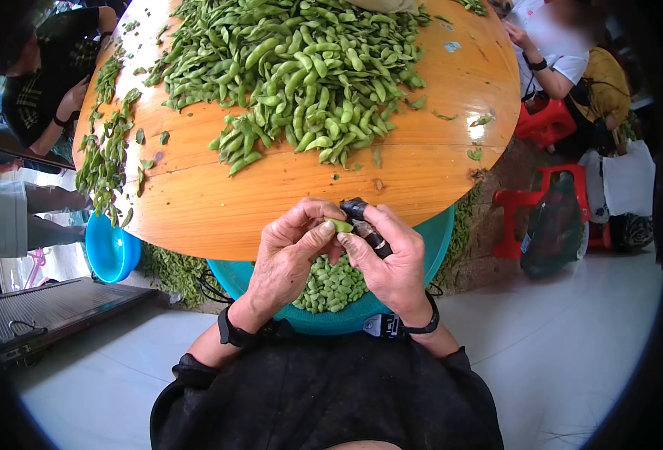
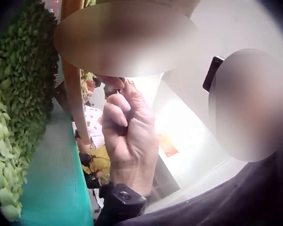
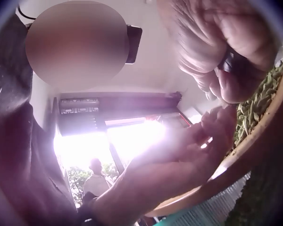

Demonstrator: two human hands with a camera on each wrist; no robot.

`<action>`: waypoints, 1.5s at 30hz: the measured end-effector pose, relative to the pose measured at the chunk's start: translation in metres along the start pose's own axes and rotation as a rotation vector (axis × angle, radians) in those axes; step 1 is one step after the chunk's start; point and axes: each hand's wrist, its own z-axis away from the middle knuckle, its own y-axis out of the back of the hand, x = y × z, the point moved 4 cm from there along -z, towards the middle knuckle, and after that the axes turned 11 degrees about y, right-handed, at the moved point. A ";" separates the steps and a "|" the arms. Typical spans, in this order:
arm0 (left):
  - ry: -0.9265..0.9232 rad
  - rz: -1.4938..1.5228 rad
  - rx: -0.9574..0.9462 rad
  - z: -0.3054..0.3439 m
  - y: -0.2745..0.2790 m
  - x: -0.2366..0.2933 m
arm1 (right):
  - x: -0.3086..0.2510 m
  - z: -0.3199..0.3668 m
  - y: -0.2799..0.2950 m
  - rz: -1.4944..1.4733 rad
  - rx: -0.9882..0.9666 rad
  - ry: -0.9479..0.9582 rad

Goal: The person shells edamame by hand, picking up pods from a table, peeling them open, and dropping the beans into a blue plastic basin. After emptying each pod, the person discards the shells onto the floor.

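Note:
A green soybean pod (image 1: 339,225) is pinched between thumb and fingers of both hands, just off the near edge of the round wooden table (image 1: 219,202). My left hand (image 1: 282,255) grips its left end. On its other side my right hand (image 1: 395,266) presses with the thumb; black wrapping (image 1: 354,208) covers some of its fingertips. Right below both hands lie shelled green beans (image 1: 331,289) in a teal basin (image 1: 442,244). Those beans fill the left side of the left wrist view. The pod is hidden behind fingers in the right wrist view.
A large heap of pods (image 1: 294,75) covers the table's far part, with pods strewn along its left edge. Pod waste (image 1: 177,274) litters the floor. A blue basin (image 1: 111,247) stands at left, red stools (image 1: 545,124) at right. Other people sit on both sides.

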 end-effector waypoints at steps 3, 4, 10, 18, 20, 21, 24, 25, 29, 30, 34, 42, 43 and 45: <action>0.045 0.061 0.027 0.000 0.001 -0.002 | -0.005 -0.001 -0.003 -0.120 0.013 -0.078; 0.044 0.061 0.030 0.000 0.001 -0.002 | -0.005 -0.001 -0.003 -0.169 0.032 -0.080; 0.103 0.185 0.032 -0.001 0.003 -0.004 | 0.001 -0.002 -0.001 -0.030 0.031 0.099; 0.133 0.234 0.110 -0.003 0.000 -0.004 | -0.017 -0.007 0.002 0.141 0.024 0.287; 0.139 0.218 0.076 0.000 0.002 -0.004 | -0.022 -0.007 -0.001 0.163 0.004 0.328; 0.144 0.200 0.041 0.001 0.003 -0.004 | -0.023 -0.008 -0.004 0.172 -0.009 0.337; 0.136 0.194 0.017 0.001 0.007 -0.008 | -0.023 -0.009 -0.005 0.209 -0.042 0.359; 0.136 0.193 0.016 0.001 0.006 -0.007 | -0.017 -0.009 -0.004 0.171 -0.035 0.303; 0.167 0.112 0.019 0.000 0.002 -0.006 | -0.009 -0.010 0.005 0.102 -0.017 0.217; 0.164 0.099 -0.004 0.000 0.001 -0.006 | -0.014 -0.011 0.009 0.211 -0.010 0.308; 0.125 0.063 -0.042 -0.002 -0.002 -0.009 | -0.019 -0.003 0.010 0.288 -0.017 0.317; -0.065 -1.039 -0.488 0.030 -0.032 0.014 | -0.019 0.019 0.123 0.134 -0.077 -0.224; -0.023 -1.065 -0.438 0.034 -0.032 0.016 | -0.012 0.034 0.146 0.082 -0.061 -0.268; -0.031 -1.068 -0.320 0.034 -0.026 0.024 | -0.007 0.049 0.182 0.473 -0.051 -0.345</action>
